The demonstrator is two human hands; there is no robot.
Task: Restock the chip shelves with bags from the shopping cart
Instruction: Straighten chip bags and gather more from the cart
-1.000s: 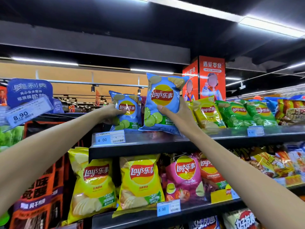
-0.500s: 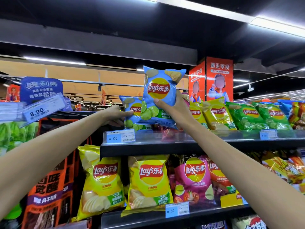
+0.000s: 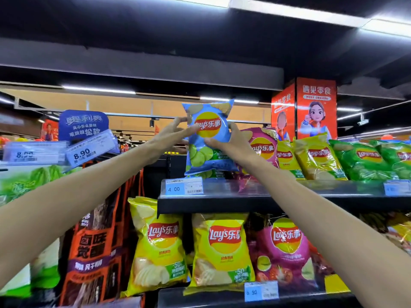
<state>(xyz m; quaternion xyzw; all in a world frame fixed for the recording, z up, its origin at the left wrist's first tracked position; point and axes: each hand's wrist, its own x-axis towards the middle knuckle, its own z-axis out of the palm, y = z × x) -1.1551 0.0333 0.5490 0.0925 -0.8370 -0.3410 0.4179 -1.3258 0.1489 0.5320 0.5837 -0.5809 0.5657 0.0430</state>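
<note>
A blue Lay's chip bag (image 3: 208, 138) stands upright at the left end of the top shelf (image 3: 266, 203). My right hand (image 3: 231, 144) grips its right side, thumb across the front and fingers behind. My left hand (image 3: 172, 135) has straight, spread fingers that touch the bag's left edge. The bottom of a second blue bag (image 3: 214, 173) shows just behind it. The shopping cart is out of view.
Right of the blue bag stand a pink bag (image 3: 263, 147), yellow bags (image 3: 315, 156) and green bags (image 3: 364, 158). A 4.00 price label (image 3: 184, 186) is on the shelf edge. Yellow (image 3: 220, 250) and pink bags fill the lower shelf. Hanging price tags (image 3: 86, 152) jut out at left.
My right hand carried the blue bag left, in front of the bag standing on the shelf. My left hand left that shelved bag and now touches the carried bag's left edge.
</note>
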